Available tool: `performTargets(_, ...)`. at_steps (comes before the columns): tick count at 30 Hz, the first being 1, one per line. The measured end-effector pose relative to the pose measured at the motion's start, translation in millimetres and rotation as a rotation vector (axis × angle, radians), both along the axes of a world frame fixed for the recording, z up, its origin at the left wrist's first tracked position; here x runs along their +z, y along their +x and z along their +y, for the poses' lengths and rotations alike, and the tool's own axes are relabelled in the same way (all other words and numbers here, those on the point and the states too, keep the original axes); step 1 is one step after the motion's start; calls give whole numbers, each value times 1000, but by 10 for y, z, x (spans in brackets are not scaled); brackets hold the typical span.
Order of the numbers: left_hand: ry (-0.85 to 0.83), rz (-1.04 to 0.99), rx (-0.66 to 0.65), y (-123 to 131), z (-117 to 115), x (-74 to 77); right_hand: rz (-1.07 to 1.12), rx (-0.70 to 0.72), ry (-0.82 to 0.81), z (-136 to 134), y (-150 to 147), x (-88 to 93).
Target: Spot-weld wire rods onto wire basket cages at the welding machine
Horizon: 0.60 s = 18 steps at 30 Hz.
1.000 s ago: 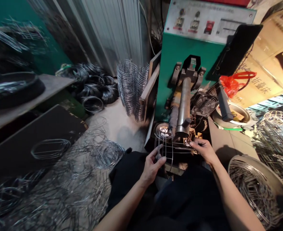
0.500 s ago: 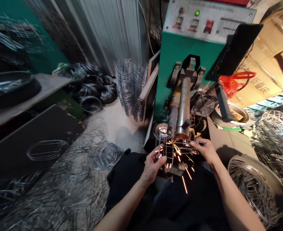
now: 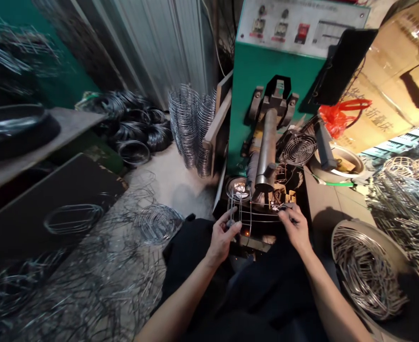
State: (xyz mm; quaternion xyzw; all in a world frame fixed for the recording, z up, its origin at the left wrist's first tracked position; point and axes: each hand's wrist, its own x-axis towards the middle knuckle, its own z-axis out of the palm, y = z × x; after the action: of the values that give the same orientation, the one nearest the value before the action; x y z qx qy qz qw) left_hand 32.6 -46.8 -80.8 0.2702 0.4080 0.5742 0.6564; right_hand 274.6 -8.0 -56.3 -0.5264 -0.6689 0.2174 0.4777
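Note:
My left hand (image 3: 223, 235) is closed round the left side of a small wire frame (image 3: 245, 224), thumb and fingers pinching its thin rods. The frame stands in front of the spot welder (image 3: 238, 114), just below the thick metal cylinder of its upper arm (image 3: 267, 142). On the right, my right hand (image 3: 295, 225) pinches the end of thin wire that runs across toward the frame. Whether that wire is joined to the frame I cannot tell. The lower electrode area is dark and partly hidden by the wires.
Stacked wire rings (image 3: 186, 128) stand left of the welder. A basin of bent wire pieces (image 3: 366, 270) sits by my right arm, beside a heap of metal wire (image 3: 402, 209). A coil of rings (image 3: 157, 223) and scattered wire cover the floor at left. A phone-like black panel (image 3: 347, 66) juts out at right.
The spray of sparks at the wire frame is gone, apart from a small glow. The green lamp on the welder has gone out. A gap shows below the upper arm; both hands keep their grip.

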Motion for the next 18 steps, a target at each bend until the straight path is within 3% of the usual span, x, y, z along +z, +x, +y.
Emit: performTargets(18, 58, -52, -5, 38, 314, 89, 10, 15, 13, 386, -64, 2)
